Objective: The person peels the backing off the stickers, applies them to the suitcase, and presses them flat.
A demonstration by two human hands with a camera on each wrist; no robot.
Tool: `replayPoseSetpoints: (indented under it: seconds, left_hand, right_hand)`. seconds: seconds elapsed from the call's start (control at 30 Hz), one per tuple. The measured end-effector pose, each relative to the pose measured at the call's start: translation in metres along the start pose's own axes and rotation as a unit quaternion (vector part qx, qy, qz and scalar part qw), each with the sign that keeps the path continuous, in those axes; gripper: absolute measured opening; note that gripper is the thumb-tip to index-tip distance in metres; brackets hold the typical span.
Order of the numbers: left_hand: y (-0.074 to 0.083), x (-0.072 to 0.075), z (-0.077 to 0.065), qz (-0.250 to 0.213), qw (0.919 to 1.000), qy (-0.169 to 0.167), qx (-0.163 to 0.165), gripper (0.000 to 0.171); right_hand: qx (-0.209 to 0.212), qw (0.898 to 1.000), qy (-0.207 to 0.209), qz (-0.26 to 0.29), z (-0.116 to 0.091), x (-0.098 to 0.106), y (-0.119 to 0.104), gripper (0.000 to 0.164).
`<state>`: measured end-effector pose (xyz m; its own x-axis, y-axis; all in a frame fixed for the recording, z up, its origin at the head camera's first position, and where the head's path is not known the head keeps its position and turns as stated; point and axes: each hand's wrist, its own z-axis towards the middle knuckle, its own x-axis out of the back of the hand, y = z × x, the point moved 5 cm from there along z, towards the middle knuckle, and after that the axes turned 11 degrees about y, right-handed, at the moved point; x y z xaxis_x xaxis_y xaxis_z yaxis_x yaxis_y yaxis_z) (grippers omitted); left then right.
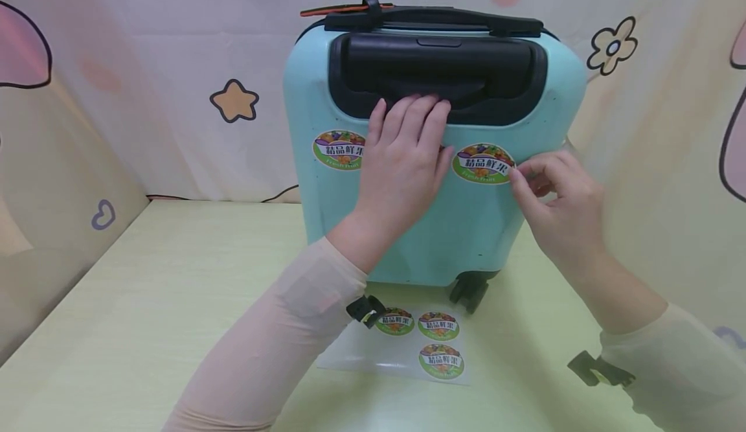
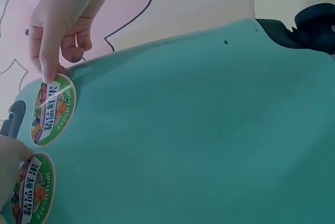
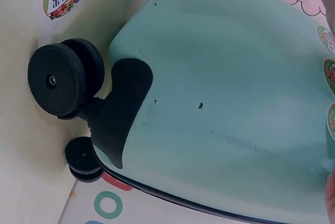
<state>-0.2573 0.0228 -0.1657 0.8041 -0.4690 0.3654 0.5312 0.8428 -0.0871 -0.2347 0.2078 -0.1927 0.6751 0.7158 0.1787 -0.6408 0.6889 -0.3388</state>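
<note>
A light-blue suitcase (image 1: 431, 238) stands upright on the table. My right hand (image 1: 562, 199) pinches the right edge of an oval "Fresh fruit" sticker (image 1: 484, 164) lying against the suitcase front; in the left wrist view this sticker (image 2: 53, 110) shows the thumb at its end. My left hand (image 1: 402, 160) rests on the suitcase front, fingers extended up to the black handle recess (image 1: 437, 69). It partly covers another oval sticker (image 1: 338, 150). The right wrist view shows stickers (image 3: 330, 72) in a row at its right edge, one of them mostly hidden from the head camera.
On the table (image 1: 175, 289), in front of the suitcase, lies a white sticker sheet (image 1: 390, 361) with several oval stickers, partly under my left forearm. Black wheels (image 1: 469, 289) support the suitcase. A patterned cloth (image 1: 175, 95) hangs behind.
</note>
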Motion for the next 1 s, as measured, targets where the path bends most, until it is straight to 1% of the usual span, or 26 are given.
replayPoseSetpoints:
  seconds: [0.17, 0.2, 0.37, 0.43, 0.53, 0.67, 0.77, 0.9, 1.0]
  left_hand:
    - [-0.0005, -0.0009, -0.0006, 0.009, 0.9998, -0.015, -0.010, 0.065]
    - [-0.0005, -0.0009, -0.0005, 0.009, 0.9998, -0.013, -0.010, 0.064]
    - [-0.0006, -0.0003, -0.0005, 0.000, 0.9999, 0.011, -0.008, 0.050]
    - [-0.0008, -0.0001, -0.0007, -0.001, 0.9998, 0.016, -0.008, 0.047]
    - [-0.0006, -0.0006, -0.0010, 0.006, 0.9998, 0.012, -0.012, 0.056]
    - [0.0012, -0.0029, -0.0012, 0.028, 0.9995, -0.002, -0.014, 0.077]
    - [0.0034, -0.0046, -0.0015, 0.043, 0.9990, -0.005, -0.011, 0.081]
    - [0.0048, -0.0054, -0.0017, 0.053, 0.9985, 0.006, -0.006, 0.075]
    - [0.0046, -0.0052, -0.0013, 0.047, 0.9988, 0.016, 0.000, 0.062]
  right_hand:
    - [0.006, 1.000, -0.003, -0.007, 0.0003, 0.0005, -0.0004, 0.010]
    - [0.007, 1.000, -0.004, -0.010, 0.0003, 0.0007, -0.0005, 0.010]
    - [0.015, 1.000, -0.008, -0.022, 0.0009, 0.0015, -0.0012, 0.011]
    - [0.023, 0.999, -0.008, -0.024, 0.0012, 0.0016, -0.0017, 0.011]
    - [0.034, 0.999, -0.006, -0.026, 0.0017, 0.0017, -0.0024, 0.011]
    - [0.040, 0.999, -0.007, -0.030, 0.0019, 0.0022, -0.0033, 0.012]
    - [0.041, 0.999, -0.010, -0.031, 0.0021, 0.0024, -0.0037, 0.013]
    - [0.042, 0.999, -0.012, -0.033, 0.0020, 0.0025, -0.0040, 0.013]
    - [0.042, 0.998, -0.013, -0.034, 0.0020, 0.0022, -0.0038, 0.012]
